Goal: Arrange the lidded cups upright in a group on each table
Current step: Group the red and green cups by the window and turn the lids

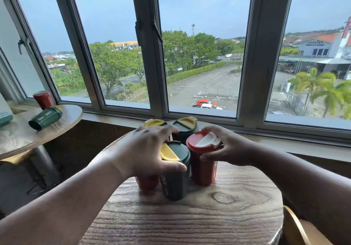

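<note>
Fingers (171,130) of our left hand (146,149) spread over the cluster on the round wood-grain table (190,216), thumb hooked at the rim of the dark green plastic cup with the yellow-flapped lid (175,170) and palm covering a red cup (148,183) behind it, of which only the lower body shows. Our right hand (229,149) curls around the red plastic cup with the white-flapped lid (203,159), thumb on the near side and fingertips at the lid's far edge, a loose clasp rather than a clench. Two more green cups with yellow flaps (185,127) stand upright just behind, near the window sill (284,140). All five stand upright and close together, so we judge this table nearly done. On the neighbouring round table (62,123) to the left, a green cup (45,118) lies on its side, another green one (5,118) also seems tipped at the frame's edge, and a red cup (43,99) stands by the window; that group is yet to be set. We judge these cups light, stiff and smooth-walled, probably empty and easy to topple. The body just under the lid rim offers the surest hold; the hinged flaps look likely to pop open if pinched.
</note>
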`<state>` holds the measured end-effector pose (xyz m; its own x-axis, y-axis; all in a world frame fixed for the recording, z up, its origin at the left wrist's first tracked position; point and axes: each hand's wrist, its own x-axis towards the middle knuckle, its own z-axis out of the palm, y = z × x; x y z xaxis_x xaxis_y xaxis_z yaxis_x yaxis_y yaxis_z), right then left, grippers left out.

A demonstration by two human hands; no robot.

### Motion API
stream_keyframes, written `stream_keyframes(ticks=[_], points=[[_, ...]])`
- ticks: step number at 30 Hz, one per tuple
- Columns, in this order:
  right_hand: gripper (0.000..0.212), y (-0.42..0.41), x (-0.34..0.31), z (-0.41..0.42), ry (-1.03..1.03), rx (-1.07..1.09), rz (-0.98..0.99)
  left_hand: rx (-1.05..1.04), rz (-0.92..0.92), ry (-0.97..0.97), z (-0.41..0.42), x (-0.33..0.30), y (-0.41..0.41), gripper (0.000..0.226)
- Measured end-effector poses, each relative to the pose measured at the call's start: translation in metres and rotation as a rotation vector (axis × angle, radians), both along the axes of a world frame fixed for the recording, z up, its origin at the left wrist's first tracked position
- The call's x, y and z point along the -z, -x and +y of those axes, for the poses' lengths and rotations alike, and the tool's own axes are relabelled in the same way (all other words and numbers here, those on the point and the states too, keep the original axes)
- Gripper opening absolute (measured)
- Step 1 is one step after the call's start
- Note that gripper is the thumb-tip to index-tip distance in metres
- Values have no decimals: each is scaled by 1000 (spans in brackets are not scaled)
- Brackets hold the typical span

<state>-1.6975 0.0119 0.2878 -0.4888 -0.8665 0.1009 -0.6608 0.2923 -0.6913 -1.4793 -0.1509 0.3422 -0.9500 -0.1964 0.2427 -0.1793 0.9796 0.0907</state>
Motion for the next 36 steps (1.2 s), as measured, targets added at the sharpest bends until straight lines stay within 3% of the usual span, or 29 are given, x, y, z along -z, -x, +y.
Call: stream_keyframes(ticks=[3,7,9,21,24,28,33,36], points=[[85,0,1,0,8,8,-12,22,41,50,5,0,-4,100],[115,-3,4,4,10,40,-26,71,-101,-61,-4,0,-8,97],[121,-4,5,4,27,45,-20,63,-64,-104,-7,5,-7,98],[103,-17,-2,10,67,-3,-176,1,136,-108,6,14,-14,96],[102,-26,-10,14,126,70,28,-30,208,-228,-19,15,-20,73],[68,-51,-28,13,130,60,346,-36,284,-348,-55,20,-28,52],[80,-94,-54,0,-126,-54,506,12,62,-384,-81,25,-33,79],[97,-111,-55,-13,-227,-44,604,38,103,-384,-91,35,-29,85]])
